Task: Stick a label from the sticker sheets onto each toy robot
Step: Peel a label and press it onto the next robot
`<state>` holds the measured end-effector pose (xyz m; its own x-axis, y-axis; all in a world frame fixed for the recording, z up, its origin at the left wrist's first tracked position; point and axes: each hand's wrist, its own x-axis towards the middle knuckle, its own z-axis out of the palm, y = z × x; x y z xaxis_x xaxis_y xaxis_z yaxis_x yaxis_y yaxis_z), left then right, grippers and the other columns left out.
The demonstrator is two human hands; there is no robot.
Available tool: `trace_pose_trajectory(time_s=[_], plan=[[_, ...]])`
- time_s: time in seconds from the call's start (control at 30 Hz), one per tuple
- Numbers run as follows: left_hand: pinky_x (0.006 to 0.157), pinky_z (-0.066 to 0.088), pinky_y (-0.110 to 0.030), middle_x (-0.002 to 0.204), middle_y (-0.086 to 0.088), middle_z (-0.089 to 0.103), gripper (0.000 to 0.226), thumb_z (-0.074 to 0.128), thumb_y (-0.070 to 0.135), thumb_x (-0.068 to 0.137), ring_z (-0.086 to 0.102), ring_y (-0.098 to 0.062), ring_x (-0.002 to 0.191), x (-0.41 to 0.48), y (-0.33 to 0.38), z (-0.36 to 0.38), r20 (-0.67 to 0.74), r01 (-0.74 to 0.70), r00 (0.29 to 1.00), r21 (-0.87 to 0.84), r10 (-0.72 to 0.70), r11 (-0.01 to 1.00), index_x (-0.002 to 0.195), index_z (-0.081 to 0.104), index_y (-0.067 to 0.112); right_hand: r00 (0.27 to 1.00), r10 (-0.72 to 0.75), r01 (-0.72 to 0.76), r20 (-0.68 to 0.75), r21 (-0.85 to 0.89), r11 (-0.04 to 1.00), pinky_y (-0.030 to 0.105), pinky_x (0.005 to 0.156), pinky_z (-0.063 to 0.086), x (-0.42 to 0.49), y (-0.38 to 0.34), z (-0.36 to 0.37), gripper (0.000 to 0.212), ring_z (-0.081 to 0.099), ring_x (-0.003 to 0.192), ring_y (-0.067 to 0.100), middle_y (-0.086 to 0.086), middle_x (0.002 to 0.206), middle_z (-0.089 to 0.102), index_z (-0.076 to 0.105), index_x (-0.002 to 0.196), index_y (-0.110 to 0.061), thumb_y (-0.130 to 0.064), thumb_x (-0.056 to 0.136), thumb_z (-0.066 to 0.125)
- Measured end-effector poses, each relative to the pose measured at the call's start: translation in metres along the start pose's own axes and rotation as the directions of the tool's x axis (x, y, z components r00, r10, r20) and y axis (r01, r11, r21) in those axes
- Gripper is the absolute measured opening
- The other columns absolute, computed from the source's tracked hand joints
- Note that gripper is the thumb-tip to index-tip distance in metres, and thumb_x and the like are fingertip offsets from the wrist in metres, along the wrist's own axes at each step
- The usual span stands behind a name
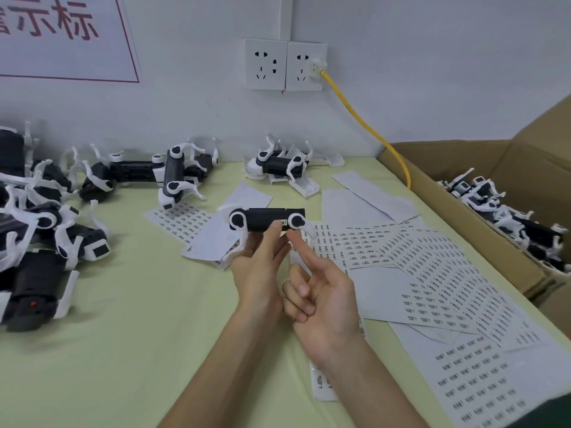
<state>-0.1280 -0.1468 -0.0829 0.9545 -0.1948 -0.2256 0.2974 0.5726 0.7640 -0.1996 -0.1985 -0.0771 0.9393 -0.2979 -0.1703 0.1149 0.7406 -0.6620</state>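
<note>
Pale green worktop [123, 335] below a white wall, strewn with white printed sticker sheets [432, 273].
The left hand [259, 267] grips a black plastic toy robot with white legs [265, 219] in the air above the worktop, its thumb beside the small white label [284, 223]. The right hand [321, 301] holds nothing, forefinger stretched to the robot. I'd rub the label flat, edge to edge.

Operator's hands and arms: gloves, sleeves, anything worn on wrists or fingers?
Left hand and right hand are bare: no gloves, rings or watch visible. Forearms are uncovered to the frame edge, no sleeves. Dark green fabric shows in the bottom-right corner, possibly clothing.
</note>
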Motion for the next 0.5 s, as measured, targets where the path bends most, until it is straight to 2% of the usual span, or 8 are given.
trace_pose_trajectory(time_s=[0.1, 0.2, 0.33, 0.4, 0.43, 0.5], plan=[[0.088, 0.057, -0.028, 0.089, -0.005, 0.075, 0.009, 0.071, 0.017, 0.097, 0.077, -0.018, 0.088, 0.000, 0.003, 0.001, 0.050, 0.018, 0.999, -0.060, -0.015, 0.998, 0.094, 0.068, 0.009, 0.995, -0.094, 0.095, 0.013, -0.101, 0.990, 0.023, 0.040, 0.016, -0.004, 0.000, 0.001, 0.035, 0.014, 0.044, 0.010, -0.001, 0.053, 0.030, 0.079, 0.108, -0.015, -0.025, 0.085, 0.054], [0.091, 0.057, -0.028, 0.095, -0.005, 0.073, 0.013, 0.071, 0.016, 0.096, 0.074, -0.017, 0.093, 0.003, 0.002, 0.000, 0.074, -0.019, 0.997, -0.045, 0.022, 0.999, 0.103, 0.069, 0.006, 0.974, -0.225, 0.224, 0.016, -0.181, 0.958, 0.021, 0.038, 0.018, -0.004, -0.014, 0.004, 0.026, 0.020, 0.040, 0.008, 0.001, 0.052, 0.030, 0.079, 0.092, -0.011, -0.015, 0.086, 0.053], [0.082, 0.058, -0.019, 0.097, -0.004, 0.078, 0.028, 0.073, 0.013, 0.094, 0.075, -0.016, 0.096, 0.009, 0.000, -0.004, 0.053, -0.079, 0.995, -0.025, 0.081, 0.997, 0.117, 0.070, -0.003, 0.934, -0.349, 0.357, 0.084, -0.302, 0.884, 0.021, 0.039, 0.019, 0.004, -0.055, 0.008, 0.033, 0.020, 0.041, 0.009, 0.000, 0.051, 0.032, 0.078, 0.088, -0.015, -0.009, 0.096, 0.046], [0.080, 0.058, -0.019, 0.104, -0.007, 0.079, 0.030, 0.074, 0.013, 0.094, 0.076, -0.018, 0.099, 0.010, -0.002, -0.004, 0.042, -0.077, 0.996, -0.008, 0.077, 0.997, 0.119, 0.070, -0.003, 0.895, -0.424, 0.441, 0.137, -0.418, 0.795, 0.023, 0.042, 0.018, 0.013, -0.073, 0.010, 0.028, 0.023, 0.043, 0.010, 0.002, 0.053, 0.035, 0.078, 0.088, -0.016, -0.014, 0.091, 0.051], [0.080, 0.058, -0.019, 0.107, -0.009, 0.079, 0.029, 0.074, 0.014, 0.094, 0.077, -0.019, 0.101, 0.009, -0.003, -0.004, 0.037, -0.085, 0.996, 0.015, 0.084, 0.996, 0.119, 0.071, -0.002, 0.867, -0.471, 0.483, 0.163, -0.508, 0.713, 0.023, 0.043, 0.022, 0.020, -0.079, 0.010, 0.026, 0.028, 0.045, 0.010, 0.004, 0.056, 0.039, 0.078, 0.088, -0.015, -0.015, 0.088, 0.052], [0.079, 0.058, -0.020, 0.104, -0.007, 0.080, 0.023, 0.074, 0.015, 0.095, 0.078, -0.020, 0.097, 0.007, -0.004, -0.002, 0.034, -0.133, 0.991, 0.068, 0.131, 0.989, 0.114, 0.073, 0.003, 0.822, -0.516, 0.508, 0.239, -0.718, 0.476, 0.021, 0.054, 0.039, 0.034, -0.084, 0.006, 0.021, 0.048, 0.060, 0.008, 0.007, 0.072, 0.055, 0.078, 0.094, -0.016, -0.017, 0.088, 0.058]])
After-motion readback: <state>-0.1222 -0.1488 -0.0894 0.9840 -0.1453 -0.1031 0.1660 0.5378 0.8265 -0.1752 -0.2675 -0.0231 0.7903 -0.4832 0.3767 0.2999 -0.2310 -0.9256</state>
